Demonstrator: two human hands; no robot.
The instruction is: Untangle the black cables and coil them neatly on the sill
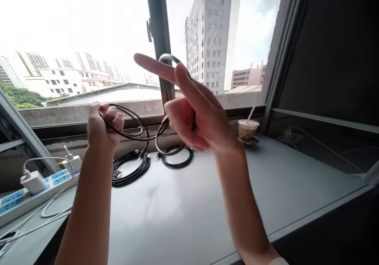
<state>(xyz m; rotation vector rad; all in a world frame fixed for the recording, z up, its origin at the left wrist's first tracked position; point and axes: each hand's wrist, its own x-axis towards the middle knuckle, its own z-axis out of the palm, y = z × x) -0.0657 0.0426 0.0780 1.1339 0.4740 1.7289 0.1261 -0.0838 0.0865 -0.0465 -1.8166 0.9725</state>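
Observation:
My left hand (pixel 105 124) is raised above the table, its fingers wrapped round loops of a thin black cable (pixel 133 138). The cable runs across to my right hand (pixel 197 113), where several fingers curl round it while the index finger points out to the left. One bend of cable arches up behind that finger, and another loop hangs below the curled fingers. A plug end shows beside them. Beneath the hands, a thick black coiled cable (pixel 132 183) and a smaller black coiled cable (pixel 179 165) lie on the table.
The grey table (pixel 166 225) stands against a window. A white power strip (pixel 38 194) with plugged-in chargers and white cords is at the left. A cup with a straw (pixel 248 128) stands at the back right, and a dark partition (pixel 334 67) rises on the right.

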